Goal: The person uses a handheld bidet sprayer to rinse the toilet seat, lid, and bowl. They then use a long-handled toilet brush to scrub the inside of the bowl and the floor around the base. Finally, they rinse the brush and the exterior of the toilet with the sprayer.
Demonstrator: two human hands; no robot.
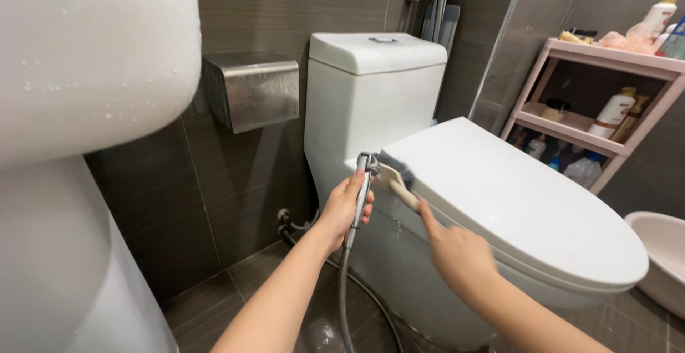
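- Left hand (347,207) closed around the handle of a chrome spray wand (364,185); fingers wrapped, thumb side up. Nozzle head sits at the top, just beside the rear left corner of the toilet's closed lid (514,196).
- Metal hose (344,296) drops from the wand's base, ribbed and grey, and curves down toward the floor tiles (250,282).
- Right hand (457,253) gripping the cream handle of a scrub brush (397,175), index finger stretched along the handle. Dark bristles sit at the far end, touching the lid's edge near the hinge, just below the cistern (371,89).
- Brush: short, pale plastic body, dark grey bristle block, angled up and left from the hand.
- Wand and brush head nearly meet; small gap between them.
- Toilet white, glossy, lid down; water drops show on the bowl's side under the brush.
- White basin (93,53) at left, beaded with drops. Steel paper holder (251,90) on the dark wall. Pink shelf rack (606,60) with bottles at right.
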